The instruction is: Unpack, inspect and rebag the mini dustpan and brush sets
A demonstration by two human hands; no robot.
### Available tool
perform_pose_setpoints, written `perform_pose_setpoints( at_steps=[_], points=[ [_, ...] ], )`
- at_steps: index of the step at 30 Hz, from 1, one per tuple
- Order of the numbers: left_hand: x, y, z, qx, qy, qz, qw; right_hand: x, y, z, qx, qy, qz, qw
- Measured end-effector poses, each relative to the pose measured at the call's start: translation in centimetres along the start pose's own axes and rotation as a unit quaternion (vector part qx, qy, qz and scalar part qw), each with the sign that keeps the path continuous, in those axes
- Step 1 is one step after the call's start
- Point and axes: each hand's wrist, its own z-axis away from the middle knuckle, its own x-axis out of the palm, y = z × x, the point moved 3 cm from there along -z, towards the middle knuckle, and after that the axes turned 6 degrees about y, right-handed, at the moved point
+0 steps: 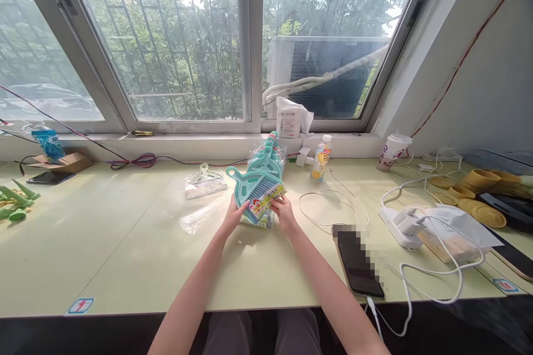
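Both my hands hold a small teal dustpan-and-brush set [245, 182], tilted, with its looped handle up to the left. A printed yellow and white label card [266, 199] runs along its lower right side. My left hand [234, 216] is closed on the set's lower left edge, thumb on top. My right hand [285, 213] pinches the right end at the card. Right behind it, a row of similar teal dustpans [268, 158] lies partly in clear plastic. To the left are another set in clear wrapping [205, 183] and loose clear plastic bags [195, 218].
On the right are a drink bottle [320, 160], a phone [357, 266] on a white cable, a lidded cup [392, 152] and a power strip [402, 227]. Green cone-shaped pieces [19, 197] lie far left. The window sill holds a white package [290, 119].
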Motion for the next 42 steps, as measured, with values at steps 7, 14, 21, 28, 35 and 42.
perform_pose_setpoints(
  at_steps=[7,14,21,28,35,42],
  points=[
    [-3.3,-0.6,-1.6,-0.089,0.11,0.167,0.976,-4.8,-2.6,-2.1,-0.037,0.208,0.01,0.977],
    [-6.6,1.0,-1.9,-0.076,0.192,0.237,0.949,-9.3,-4.0,-3.1,-0.013,0.304,-0.159,0.939],
    [-8.6,0.6,-2.1,-0.086,0.247,0.222,0.939,-9.8,-4.2,-3.4,-0.017,0.308,-0.11,0.945],
    [-9.8,-1.5,-3.2,-0.118,0.256,0.184,0.942,-5.5,-2.6,-1.8,-0.067,0.176,0.358,0.915],
    [-8.2,-3.6,-3.3,-0.18,0.183,0.201,0.945,-0.3,0.7,-1.1,-0.061,0.053,0.654,0.752],
    [-6.9,-2.6,-3.5,-0.151,0.146,0.214,0.954,-0.4,0.2,-3.9,-0.062,0.051,0.454,0.887]
  ],
)
